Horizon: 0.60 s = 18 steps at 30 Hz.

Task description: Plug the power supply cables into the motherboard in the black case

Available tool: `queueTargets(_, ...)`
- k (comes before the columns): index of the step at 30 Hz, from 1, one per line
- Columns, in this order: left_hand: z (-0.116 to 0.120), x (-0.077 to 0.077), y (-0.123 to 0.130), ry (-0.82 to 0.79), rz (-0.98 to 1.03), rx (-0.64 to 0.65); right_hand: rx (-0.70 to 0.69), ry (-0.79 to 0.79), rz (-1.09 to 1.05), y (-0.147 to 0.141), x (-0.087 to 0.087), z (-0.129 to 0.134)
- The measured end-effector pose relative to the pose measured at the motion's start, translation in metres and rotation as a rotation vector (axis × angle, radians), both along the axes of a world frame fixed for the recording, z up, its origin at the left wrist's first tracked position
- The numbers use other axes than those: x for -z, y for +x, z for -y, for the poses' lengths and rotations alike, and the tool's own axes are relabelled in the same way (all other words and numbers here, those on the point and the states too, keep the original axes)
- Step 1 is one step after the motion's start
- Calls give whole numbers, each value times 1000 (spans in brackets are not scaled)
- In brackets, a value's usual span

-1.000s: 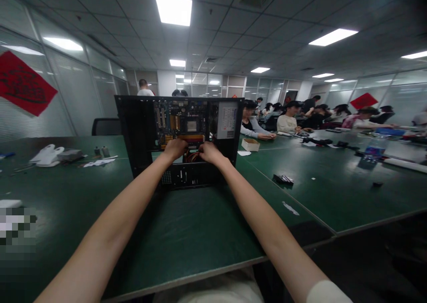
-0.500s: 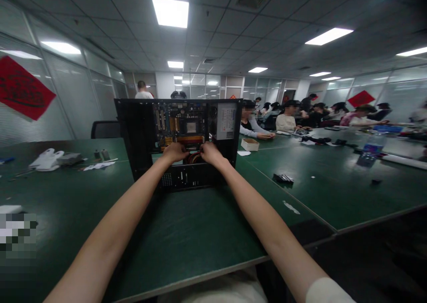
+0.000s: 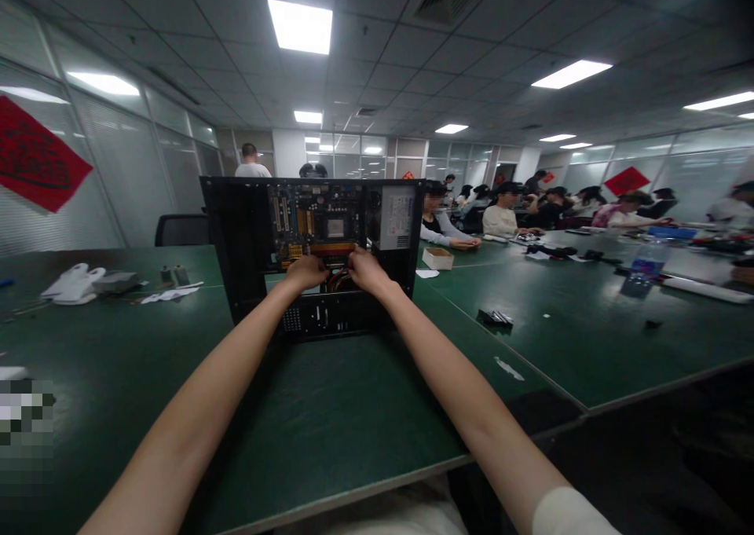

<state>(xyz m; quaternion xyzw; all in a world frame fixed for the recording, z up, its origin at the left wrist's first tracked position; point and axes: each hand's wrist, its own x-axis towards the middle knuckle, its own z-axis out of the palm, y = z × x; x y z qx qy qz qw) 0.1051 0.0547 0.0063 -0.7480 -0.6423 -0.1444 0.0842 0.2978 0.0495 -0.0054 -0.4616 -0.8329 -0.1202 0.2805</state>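
Note:
An open black computer case [image 3: 234, 236] stands upright on the green table in front of me. Inside it are a motherboard [image 3: 321, 205] with a square metal-topped chip and a silver power supply [image 3: 396, 219] at upper right. My left hand [image 3: 306, 271] is closed, fingers curled at the left end of the orange memory slots [image 3: 333, 249] along the board's lower edge. At their right end my right hand [image 3: 366, 266] is also closed, fingertips pressed together. Coloured wires [image 3: 338, 280] lie between the hands. Whatever the fingers hold is hidden.
On the left lie a white plastic bag [image 3: 74, 283] and a grey box [image 3: 116, 282]. To the right are a small open box [image 3: 438, 258], a black metal part [image 3: 495, 318] and a plastic bottle [image 3: 646, 262]. Several people sit along the far right side.
The right fingertips have shifted slightly up and left along the memory slots. The left hand stays nearly in place. The whole view has turned a little to the right.

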Motion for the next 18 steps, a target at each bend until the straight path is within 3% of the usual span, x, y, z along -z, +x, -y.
queueTargets(5, 3, -1, 0, 4, -12, 13, -101, -7, 96, -6, -4, -15)
queueTargets(10, 6, -2, 1, -21, -13, 19, -106, -36, 186, -14, -6, -33)
queueTargets(18, 3, -1, 1, -2, -40, 40, -58, -42, 284, -19, -6, -26)
